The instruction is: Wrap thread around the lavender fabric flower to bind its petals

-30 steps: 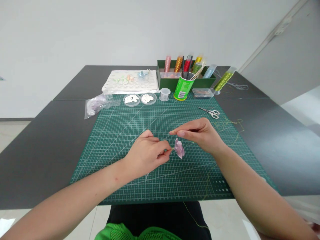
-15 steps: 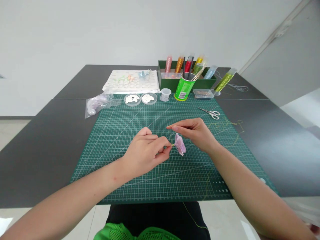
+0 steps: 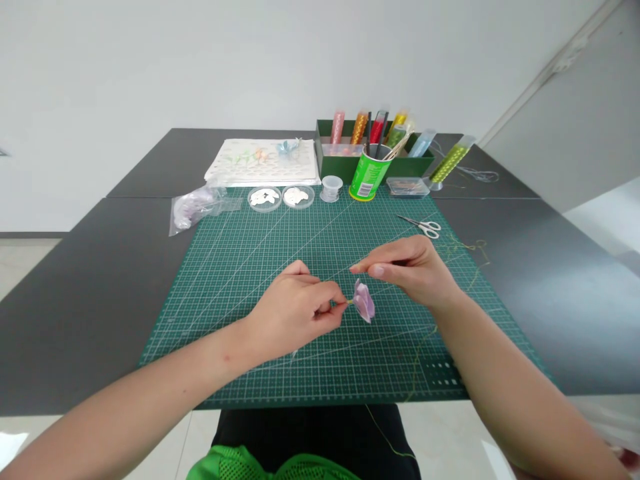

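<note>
Flower in fingers, white pieces in dishes, tubes in box

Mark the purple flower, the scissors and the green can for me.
Purple flower [image 3: 364, 302]: head view, on its petals.
Scissors [image 3: 421, 224]: head view, where blades meet handles.
Green can [image 3: 368, 176]: head view, on its side.

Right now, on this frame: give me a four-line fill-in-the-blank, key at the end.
1. The hand pinching the flower by its stem is the ____ one.
2. White pieces lie in ____ shallow clear dishes.
3. The scissors have ____ handles.
4. The gridded cutting mat is ____.

Missing words: left; two; white; green.
</note>
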Demonstrator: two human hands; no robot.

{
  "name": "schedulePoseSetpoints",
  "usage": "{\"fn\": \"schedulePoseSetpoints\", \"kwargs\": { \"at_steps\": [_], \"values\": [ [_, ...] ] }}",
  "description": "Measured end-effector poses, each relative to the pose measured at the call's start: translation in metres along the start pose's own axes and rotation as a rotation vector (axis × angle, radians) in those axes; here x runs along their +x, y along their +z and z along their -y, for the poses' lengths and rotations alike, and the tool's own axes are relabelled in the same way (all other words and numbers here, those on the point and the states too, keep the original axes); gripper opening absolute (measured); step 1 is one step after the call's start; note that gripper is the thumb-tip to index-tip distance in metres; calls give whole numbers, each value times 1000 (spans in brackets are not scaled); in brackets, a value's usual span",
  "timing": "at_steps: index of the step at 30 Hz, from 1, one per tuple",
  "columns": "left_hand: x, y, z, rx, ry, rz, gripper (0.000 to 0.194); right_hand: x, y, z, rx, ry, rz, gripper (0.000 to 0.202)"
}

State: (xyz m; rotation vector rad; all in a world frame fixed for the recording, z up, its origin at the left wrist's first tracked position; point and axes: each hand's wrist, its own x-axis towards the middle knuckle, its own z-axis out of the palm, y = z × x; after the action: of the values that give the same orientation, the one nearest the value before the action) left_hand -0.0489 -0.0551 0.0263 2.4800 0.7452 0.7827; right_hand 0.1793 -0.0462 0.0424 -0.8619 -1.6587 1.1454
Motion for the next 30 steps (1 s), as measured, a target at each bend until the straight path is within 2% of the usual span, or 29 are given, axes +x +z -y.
{"fn": "schedulePoseSetpoints", "kwargs": {
  "at_steps": [5, 13, 15, 21, 25, 30],
  "values": [
    [-1, 1, -1, 52, 45, -29, 17, 5, 5, -7, -117, 101, -69, 12],
    [1, -7, -1, 143, 91, -196, 11, 9, 4, -12, -140, 193, -44, 12],
    [2, -9, -1, 136, 75, -181, 12, 9, 4, -11, -129, 184, -62, 12],
    [2, -2, 0, 61, 19, -11, 17, 4, 3, -5, -75, 75, -85, 8],
    [2, 0, 1, 35, -31, 40, 16, 0, 2, -1, 16, -3, 0, 8],
    [4, -4, 3, 10, -108, 86, 16, 0, -5, 3, 156, -64, 294, 11]
  ]
}}
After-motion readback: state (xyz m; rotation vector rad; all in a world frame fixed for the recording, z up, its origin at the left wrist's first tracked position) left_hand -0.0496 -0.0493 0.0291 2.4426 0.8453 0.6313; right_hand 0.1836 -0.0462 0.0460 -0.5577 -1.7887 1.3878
